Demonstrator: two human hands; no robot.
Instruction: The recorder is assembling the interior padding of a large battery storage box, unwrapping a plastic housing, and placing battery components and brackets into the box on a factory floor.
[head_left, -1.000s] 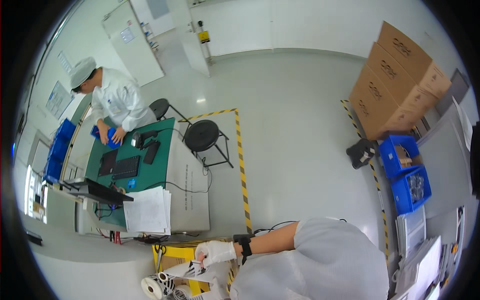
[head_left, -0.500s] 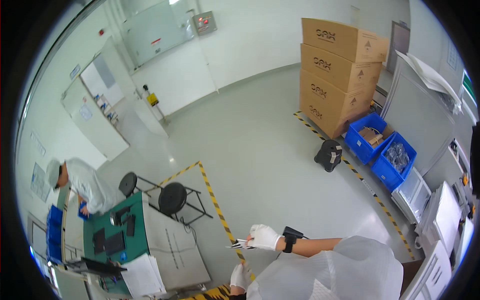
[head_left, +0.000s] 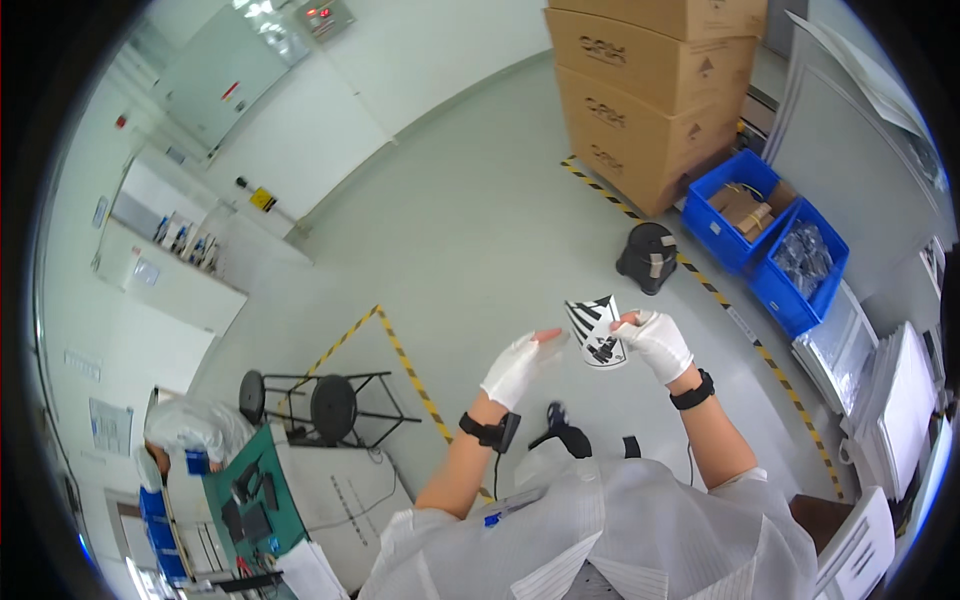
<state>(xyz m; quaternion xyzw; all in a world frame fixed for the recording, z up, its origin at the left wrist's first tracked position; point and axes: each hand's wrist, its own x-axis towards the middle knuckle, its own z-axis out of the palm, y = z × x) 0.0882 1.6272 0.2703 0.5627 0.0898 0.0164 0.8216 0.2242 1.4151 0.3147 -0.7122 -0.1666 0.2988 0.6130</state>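
A curved white card (head_left: 592, 342) with black printed shapes is pinched at its right edge by my right hand (head_left: 657, 345), the thumb and fingers closed on it. My left hand (head_left: 516, 368) is raised just left of the card, fingers stretched toward it, with a small gap between them and nothing visible in the hand. Both hands wear white gloves with some fingertips bare. Black bands circle both wrists.
Stacked cardboard boxes (head_left: 640, 130), blue bins (head_left: 730, 235) and a black stool (head_left: 648, 257) stand at right. Panels (head_left: 890, 420) lean there. At left are round stools (head_left: 333, 408), a green-topped desk (head_left: 285, 490) and a bent-over person (head_left: 195, 425). Striped tape (head_left: 410, 375) marks the floor.
The card and my right hand have moved up and to the right. My left hand has risen from the lower edge. The view has shifted, and the person at the desk bends lower.
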